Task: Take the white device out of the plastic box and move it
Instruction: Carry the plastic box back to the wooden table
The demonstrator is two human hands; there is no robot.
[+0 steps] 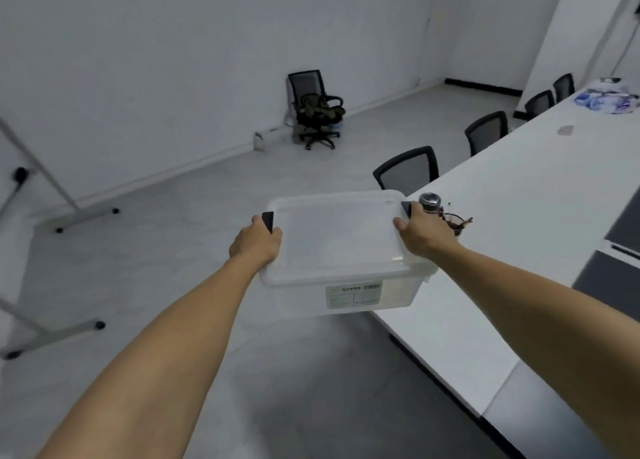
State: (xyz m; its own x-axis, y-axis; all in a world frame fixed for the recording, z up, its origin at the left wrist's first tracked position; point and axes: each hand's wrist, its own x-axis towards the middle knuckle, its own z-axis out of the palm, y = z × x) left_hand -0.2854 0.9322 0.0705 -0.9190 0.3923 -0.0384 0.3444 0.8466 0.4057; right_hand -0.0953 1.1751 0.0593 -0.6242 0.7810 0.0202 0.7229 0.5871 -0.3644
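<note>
- We see the left hand [255, 240] closed on the left end of the plastic box [341, 251], with the fingers curled under the rim beside a dark latch [267, 220].
- The right hand [422, 232] is closed on the right end in the same way, its fingers next to the second dark latch [406, 207].
- We count two hands, two latches, one box and one label [354, 295] on the near wall of the box.
- The box hangs between both hands with its lid on (the walls are cloudy), and we cannot tell where the white device lies inside.
- The right part of the box is over the corner of the white table [519, 223]; the left part is over the grey floor [173, 251].
- Just behind the right hand we see one bottle with a metal cap [429, 202] and one glass with a dark drink [455, 224] on the table.
- We count three dark chairs along the far side of the table (the nearest one [407, 169] is just behind the box) and one office chair [317, 109] by the wall.
</note>
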